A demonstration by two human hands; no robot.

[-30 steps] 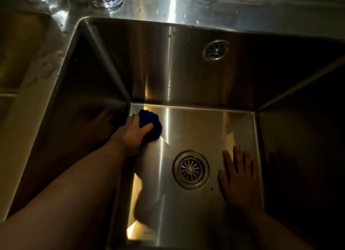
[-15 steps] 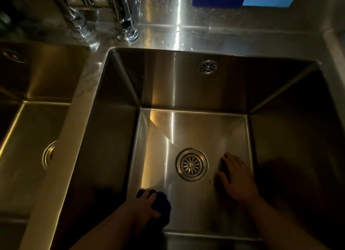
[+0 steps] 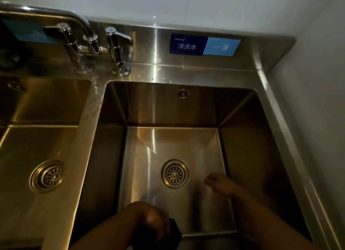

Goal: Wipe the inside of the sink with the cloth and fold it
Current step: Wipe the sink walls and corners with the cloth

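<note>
Well, I'd put myself partway through the wiping and nowhere near the folding. My left hand point(image 3: 153, 220) is curled round the cloth point(image 3: 174, 233), which is bunched into a dark wad at the near edge of the floor of the sink point(image 3: 250, 149), close to the front wall. My right hand point(image 3: 219, 183) is low over that floor just to the right of the drain point(image 3: 175, 173), fingers loosely bent and holding nothing (it is blurred, so I can't tell whether it touches the steel). The floor around the drain gleams and shows no dirt that I can make out, which I take as a sign that the bottom is mostly dealt with; the light is dim, though, and I wouldn't swear to it. Nothing tells me whether the back wall and the two side walls have been wiped. So what I judge is left: any walls and corners not covered, then lifting the cloth out, spreading it flat and folding it, since right now it is plainly a crumpled ball.
</note>
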